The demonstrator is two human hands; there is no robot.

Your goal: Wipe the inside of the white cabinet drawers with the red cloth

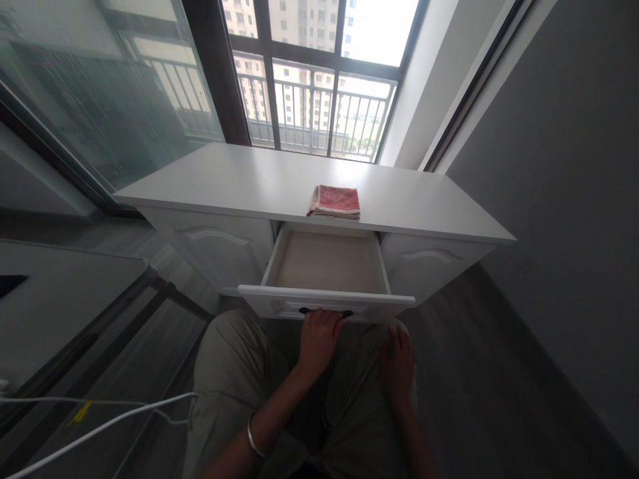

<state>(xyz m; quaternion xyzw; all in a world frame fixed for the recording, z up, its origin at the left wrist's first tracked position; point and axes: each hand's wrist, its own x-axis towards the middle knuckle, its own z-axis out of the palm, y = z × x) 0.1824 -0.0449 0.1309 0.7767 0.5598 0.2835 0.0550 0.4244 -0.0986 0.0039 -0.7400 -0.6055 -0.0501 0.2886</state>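
My left hand is closed around the black handle on the front of a white drawer. The drawer is pulled out from the middle of a white cabinet, and its pale inside shows nothing lying in it. My right hand rests on my right knee with its fingers stretched out, holding nothing. A folded red and white cloth lies on the cabinet top, just above the drawer at the front edge.
Cabinet doors flank the drawer. A white table with a metal frame stands at the left. A white cable with a yellow tag crosses the lower left. A grey wall rises at the right; behind the cabinet is a window.
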